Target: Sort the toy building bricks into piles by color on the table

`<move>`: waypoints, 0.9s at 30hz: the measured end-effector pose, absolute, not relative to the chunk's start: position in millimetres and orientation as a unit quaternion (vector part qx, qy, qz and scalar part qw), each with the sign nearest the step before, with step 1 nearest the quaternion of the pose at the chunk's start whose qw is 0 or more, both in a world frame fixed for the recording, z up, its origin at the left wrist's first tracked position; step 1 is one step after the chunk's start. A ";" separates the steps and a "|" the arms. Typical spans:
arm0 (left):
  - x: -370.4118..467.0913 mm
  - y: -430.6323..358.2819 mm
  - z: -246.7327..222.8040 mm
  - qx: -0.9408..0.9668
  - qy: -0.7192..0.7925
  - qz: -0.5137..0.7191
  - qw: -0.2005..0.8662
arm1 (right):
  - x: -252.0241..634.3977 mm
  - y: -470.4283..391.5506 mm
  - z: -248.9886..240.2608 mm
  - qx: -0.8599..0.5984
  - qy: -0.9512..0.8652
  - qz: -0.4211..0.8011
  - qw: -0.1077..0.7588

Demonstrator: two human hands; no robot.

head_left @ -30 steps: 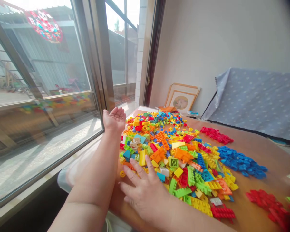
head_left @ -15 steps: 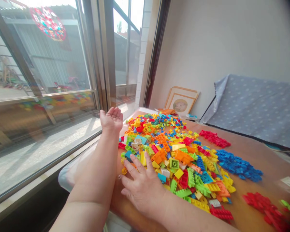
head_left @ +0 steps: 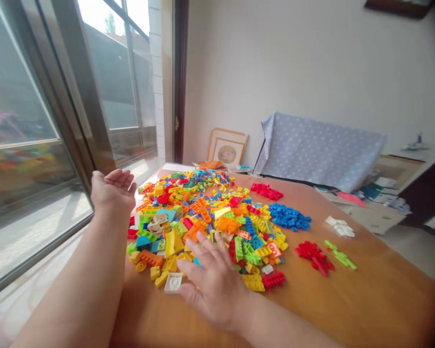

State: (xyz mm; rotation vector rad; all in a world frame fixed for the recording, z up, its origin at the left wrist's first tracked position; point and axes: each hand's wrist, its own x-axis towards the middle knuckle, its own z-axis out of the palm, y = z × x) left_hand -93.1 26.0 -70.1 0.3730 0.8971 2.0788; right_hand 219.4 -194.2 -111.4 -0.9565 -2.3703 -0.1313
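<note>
A big mixed pile of colourful toy building bricks (head_left: 188,212) spreads over the wooden table (head_left: 377,295). My left hand (head_left: 112,191) is raised at the pile's left edge beside the window, palm turned up, fingers loosely bent and apart, nothing visible in it. Over the near edge of the pile my right hand (head_left: 213,275) lies palm down with its fingers spread. Its fingertips hide some bricks, and whether they touch them is hard to tell. Close to the right thumb lies a white square brick (head_left: 173,283). A yellow ring-shaped piece (head_left: 141,266) sits at the pile's near left.
Right of the pile are separate groups: red bricks (head_left: 266,191), blue bricks (head_left: 289,216), more red bricks (head_left: 313,257), lime green bricks (head_left: 340,255) and white bricks (head_left: 340,226). A window frame (head_left: 68,92) borders the left side. Behind stand picture frames (head_left: 226,150) and a grey dotted cloth (head_left: 322,147).
The view has turned right, bringing the white and lime green groups fully into sight. My right hand has shifted right across the near edge, uncovering the white square brick. My left hand stays raised.
</note>
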 end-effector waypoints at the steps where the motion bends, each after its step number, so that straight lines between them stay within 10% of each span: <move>1: -88.3 27.1 -69.7 0.159 0.372 0.823 0.399 | 238.5 -196.8 -115.7 -0.380 -0.872 -0.061 0.301; 10: -37.0 24.8 -74.7 0.282 0.471 0.799 0.245 | 393.8 -228.4 -161.8 -0.574 -0.721 -0.101 0.374; 27: -51.8 25.1 -86.9 0.301 0.573 0.743 0.169 | 400.9 -225.3 -165.0 -0.604 -0.687 -0.085 0.395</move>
